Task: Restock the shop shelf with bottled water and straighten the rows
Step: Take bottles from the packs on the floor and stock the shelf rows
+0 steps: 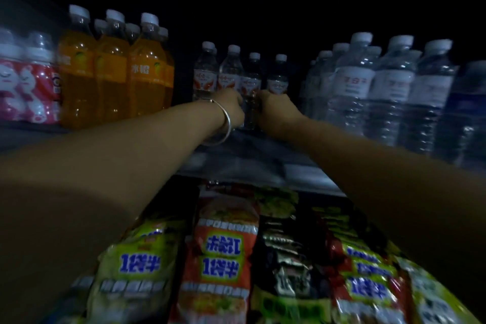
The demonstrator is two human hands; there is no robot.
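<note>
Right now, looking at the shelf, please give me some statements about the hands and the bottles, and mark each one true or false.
1. Both hands are at the small water bottles in the middle of the shelf. True: the left hand and the right hand reach one bottle between them.
2. The bracelet is on the right wrist. False: it is on the left wrist.
3. The orange drink bottles stand left of the small water bottles. True.
4. The large water bottles have red caps. False: their caps are white.
5. Noodle packets lie below the bottle shelf. True.
</note>
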